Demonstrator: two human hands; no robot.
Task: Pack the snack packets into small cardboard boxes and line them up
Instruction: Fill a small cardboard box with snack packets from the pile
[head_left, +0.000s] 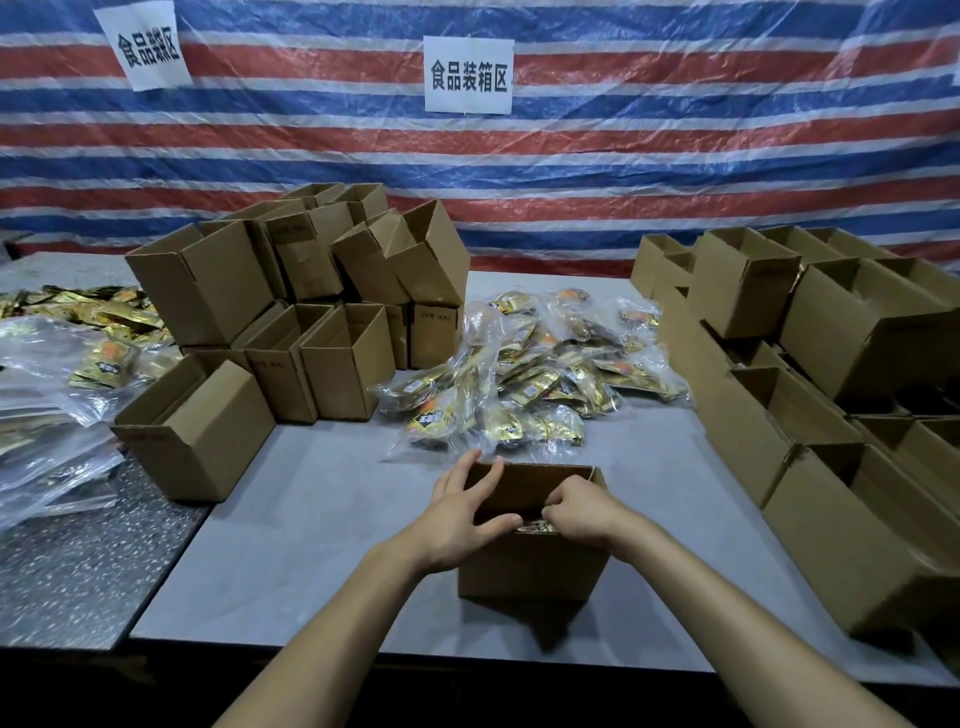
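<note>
Filling the cardboard box beneath your hands, you are pinching snack packets inside with your curled right hand while your spread left hand is steadying its rim; next, probably, reaching to the pile just beyond.

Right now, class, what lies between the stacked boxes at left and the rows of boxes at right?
In the head view, a heap of snack packets lies between the stacked boxes and the rows of boxes.
</note>
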